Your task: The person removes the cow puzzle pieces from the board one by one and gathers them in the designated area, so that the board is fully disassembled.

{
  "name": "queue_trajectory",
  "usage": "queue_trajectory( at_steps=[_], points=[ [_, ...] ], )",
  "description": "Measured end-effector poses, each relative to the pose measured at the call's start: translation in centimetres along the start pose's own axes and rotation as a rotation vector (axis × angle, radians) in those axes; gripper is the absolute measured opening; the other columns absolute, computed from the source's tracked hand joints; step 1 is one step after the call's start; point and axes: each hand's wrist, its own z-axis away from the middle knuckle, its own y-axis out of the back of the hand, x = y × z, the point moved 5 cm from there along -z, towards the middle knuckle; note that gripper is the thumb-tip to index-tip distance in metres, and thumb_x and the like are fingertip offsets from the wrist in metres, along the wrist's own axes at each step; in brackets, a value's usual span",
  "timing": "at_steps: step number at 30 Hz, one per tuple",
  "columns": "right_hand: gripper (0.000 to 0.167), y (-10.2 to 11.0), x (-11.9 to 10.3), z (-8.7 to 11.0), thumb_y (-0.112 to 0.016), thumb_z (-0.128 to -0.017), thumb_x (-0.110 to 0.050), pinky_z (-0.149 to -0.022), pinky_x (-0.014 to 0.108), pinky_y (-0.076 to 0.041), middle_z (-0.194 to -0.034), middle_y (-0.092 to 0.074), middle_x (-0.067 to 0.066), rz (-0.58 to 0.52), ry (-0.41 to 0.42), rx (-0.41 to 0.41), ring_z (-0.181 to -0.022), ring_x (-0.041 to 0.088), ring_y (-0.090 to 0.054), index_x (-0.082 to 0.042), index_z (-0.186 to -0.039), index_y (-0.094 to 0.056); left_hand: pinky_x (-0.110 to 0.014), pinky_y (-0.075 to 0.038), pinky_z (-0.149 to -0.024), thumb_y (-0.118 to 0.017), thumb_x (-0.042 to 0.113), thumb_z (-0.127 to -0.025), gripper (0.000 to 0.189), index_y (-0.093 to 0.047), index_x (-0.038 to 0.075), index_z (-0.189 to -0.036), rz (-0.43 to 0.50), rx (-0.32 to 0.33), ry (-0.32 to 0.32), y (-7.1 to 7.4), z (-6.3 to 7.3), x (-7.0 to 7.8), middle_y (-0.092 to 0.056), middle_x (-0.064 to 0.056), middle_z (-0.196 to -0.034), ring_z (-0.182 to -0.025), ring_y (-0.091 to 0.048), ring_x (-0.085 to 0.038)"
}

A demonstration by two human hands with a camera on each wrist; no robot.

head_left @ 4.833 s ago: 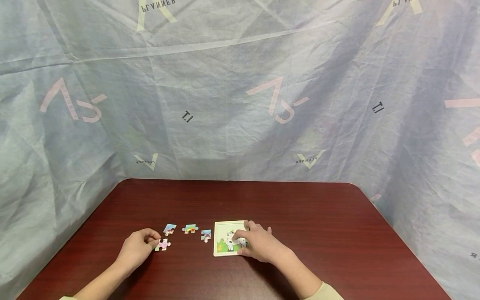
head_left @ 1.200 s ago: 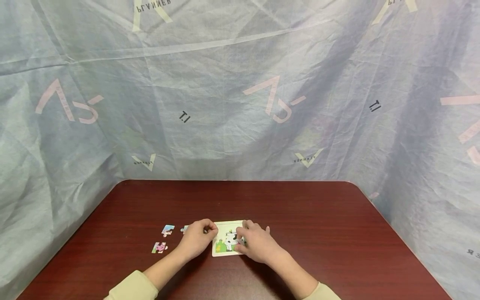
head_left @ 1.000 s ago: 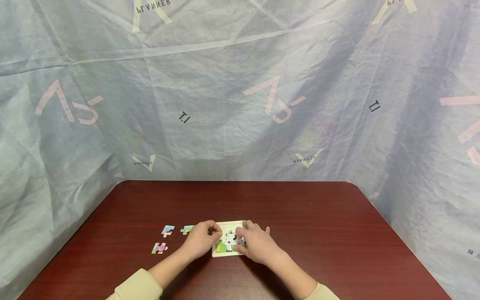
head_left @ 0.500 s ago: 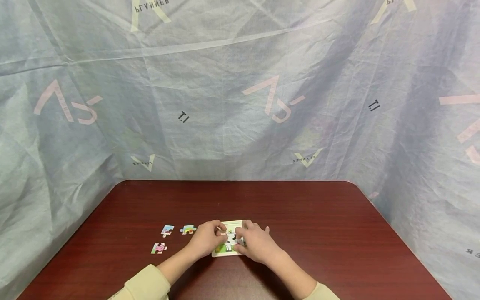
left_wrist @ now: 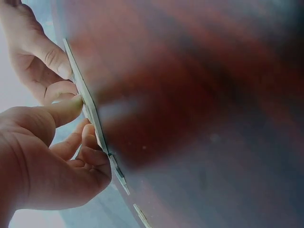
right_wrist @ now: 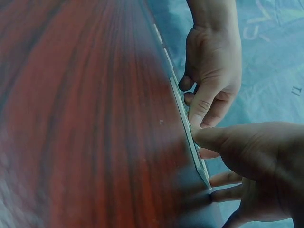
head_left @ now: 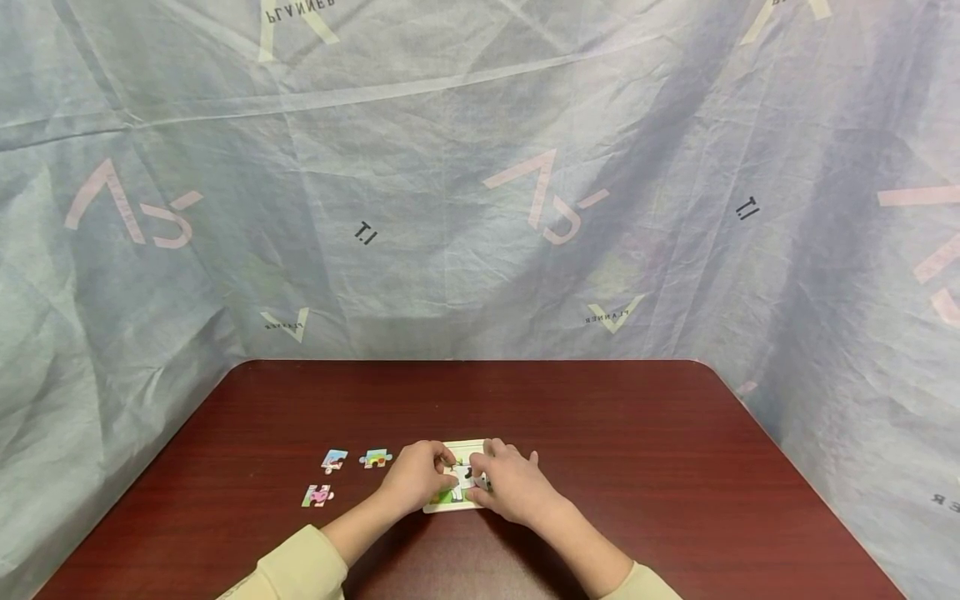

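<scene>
Thin and light: best held by the edges

Two hands are close together at a small puzzle board (head_left: 465, 442), which lies flat on the dark red table (head_left: 600, 433). The right hand (head_left: 517, 487) grips the board at its right side: the thumb is at the near edge and other fingers reach toward the far edge, so we see this hand rather wide. The left hand (head_left: 411, 479) is over the left part of the board, with thumb and forefinger bent and near to each other. Whether a piece is between these fingertips we cannot tell, because the fingers cover the place.

To the left lie three loose pieces, flat and apart from each other: a pink piece (head_left: 318, 496), a blue piece (head_left: 334, 460) just beyond it, and a yellow and red piece (head_left: 376, 458) near the left hand.

In the wrist views the board shows a thin, straight edge. We judge it light and stiff, and on this smooth surface it may slide if pushed. The outer rim is therefore the good place to hold, from two opposite sides. The pieces also look light and stiff. We would take each one by two opposite edges, since the flat face offers little grip, and the narrow knobs are probably the most fragile part.
</scene>
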Motion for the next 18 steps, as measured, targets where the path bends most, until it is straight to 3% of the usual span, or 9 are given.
queue_trajectory(
  at_steps=[11, 18],
  points=[
    [0.027, -0.04, 0.02, -0.07, -0.076, -0.092, -0.036, -0.084, 0.079, -0.041, -0.136, -0.054, 0.022, -0.005, -0.006, -0.015, -0.118, 0.044, -0.057, -0.022, -0.086, -0.053, -0.026, -0.038, -0.056, -0.085, 0.004, -0.077, 0.023, -0.065, 0.006, -0.088, -0.038, 0.03, -0.045, 0.14, 0.04, 0.56, -0.05, 0.001, -0.072, -0.061, -0.045, -0.011],
    [0.026, 0.17, -0.1, 0.01, -0.076, -0.091, -0.034, -0.083, 0.079, -0.041, -0.135, -0.054, 0.023, -0.012, -0.004, -0.006, -0.117, 0.045, -0.058, -0.021, -0.088, -0.054, -0.026, -0.044, -0.058, -0.078, 0.001, -0.082, 0.015, -0.065, 0.009, -0.083, -0.005, 0.103, -0.058, 0.64, 0.08, 0.6, -0.057, 0.003, -0.071, -0.064, -0.051, -0.009]
  ],
)
